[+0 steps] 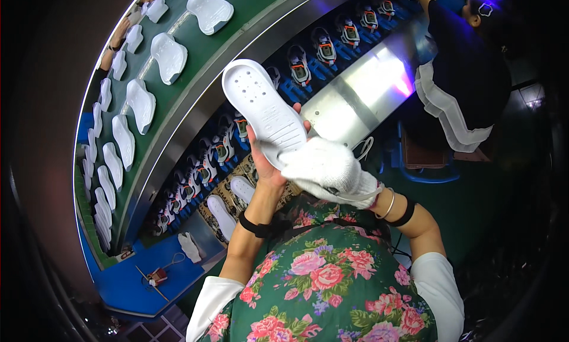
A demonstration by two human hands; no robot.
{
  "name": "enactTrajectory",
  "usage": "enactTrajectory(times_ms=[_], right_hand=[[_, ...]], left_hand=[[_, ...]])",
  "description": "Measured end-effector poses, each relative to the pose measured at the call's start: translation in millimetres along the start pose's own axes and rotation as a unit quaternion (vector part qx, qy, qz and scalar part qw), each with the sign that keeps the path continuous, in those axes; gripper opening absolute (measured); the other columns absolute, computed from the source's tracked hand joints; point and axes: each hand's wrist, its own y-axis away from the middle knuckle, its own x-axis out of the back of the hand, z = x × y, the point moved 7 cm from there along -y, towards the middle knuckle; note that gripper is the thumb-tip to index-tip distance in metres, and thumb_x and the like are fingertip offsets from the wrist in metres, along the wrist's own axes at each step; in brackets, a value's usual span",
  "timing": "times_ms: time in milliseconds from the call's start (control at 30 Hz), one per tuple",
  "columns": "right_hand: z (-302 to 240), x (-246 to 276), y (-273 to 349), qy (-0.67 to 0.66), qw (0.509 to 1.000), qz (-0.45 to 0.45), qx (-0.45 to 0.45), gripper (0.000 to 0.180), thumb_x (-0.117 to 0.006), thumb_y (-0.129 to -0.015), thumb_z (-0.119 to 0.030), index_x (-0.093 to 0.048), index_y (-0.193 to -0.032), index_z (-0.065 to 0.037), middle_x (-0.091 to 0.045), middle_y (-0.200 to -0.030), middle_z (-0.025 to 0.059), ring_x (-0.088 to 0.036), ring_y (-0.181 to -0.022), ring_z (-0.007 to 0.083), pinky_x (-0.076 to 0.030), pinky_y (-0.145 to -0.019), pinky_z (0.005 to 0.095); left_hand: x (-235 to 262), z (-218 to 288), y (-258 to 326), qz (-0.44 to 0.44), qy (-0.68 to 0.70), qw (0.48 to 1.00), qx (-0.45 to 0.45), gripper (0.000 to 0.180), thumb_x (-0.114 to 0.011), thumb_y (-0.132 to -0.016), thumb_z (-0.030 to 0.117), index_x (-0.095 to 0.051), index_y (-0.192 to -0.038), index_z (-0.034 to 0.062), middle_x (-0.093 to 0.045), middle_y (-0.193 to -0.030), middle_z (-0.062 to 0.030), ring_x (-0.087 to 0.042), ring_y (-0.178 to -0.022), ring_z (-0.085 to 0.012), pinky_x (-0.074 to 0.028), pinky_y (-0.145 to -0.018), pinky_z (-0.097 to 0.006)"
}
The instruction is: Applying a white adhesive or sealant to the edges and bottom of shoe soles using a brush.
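White sole [252, 93] is up mid-frame, just L of centre, tilted, wide end toward upper left, other end down at the hands. Small dark holes in the wide end, ridges across the lower part.

L hand [265, 161], bare, has it from below: palm under the lower part, thumb along one edge, fingertips curled round the opp. edge, so sole's pinched btwn them. R hand [323, 167], in a white knit glove, is over the lower end, fingers bunched & touching; can't tell if it's gripping or only resting there. Grey blurry patch on sole next to glove, unclear what.

Black band on each arm, plus a bracelet [388, 205] on R wrist. Floral apron [332, 277] fills bottom centre.

Upper left: green belt [201, 54] w/ more white pieces [169, 57] in rows; a co-worker's arm at its far edge. Row of shoes [324, 47] on blue holders runs from top right to lower left, below the belt's metal rim. Metal box [341, 108] w/ bright glare R of sole. Two spare soles [222, 216] on a patterned surface left of the apron. Blue table [127, 288] lower left w/ a small red item. Upper right: co-worker [468, 57] in dark top, near a blue-framed stool [422, 154].
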Motion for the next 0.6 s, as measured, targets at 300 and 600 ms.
enactTrajectory(times_ms=[300,600], right_hand=[[4,8,1,-0.016,0.999,-0.031,0.013,0.023,-0.079,-0.077,-0.004,-0.076,-0.099,-0.01,-0.075,-0.105,0.0086,-0.07,-0.089,0.0252,-0.057,-0.076,0.0346],[11,19,6,-0.043,0.998,-0.043,-0.027,0.021,-0.079,-0.078,-0.006,-0.075,-0.098,-0.009,-0.075,-0.101,0.0104,-0.069,-0.085,0.0258,-0.056,-0.075,0.0348]], left_hand=[[-4,4,-10,0.01,0.014,0.999,0.038,0.09,-0.048,-0.091,0.075,-0.031,-0.156,0.0147,-0.037,-0.155,-0.0199,-0.056,-0.115,-0.0434,-0.052,-0.096,-0.056],[-3,10,-15,0.006,-0.049,0.994,0.101,0.092,-0.045,-0.092,0.074,-0.028,-0.157,0.0108,-0.041,-0.149,-0.0289,-0.062,-0.107,-0.0458,-0.056,-0.089,-0.056]])
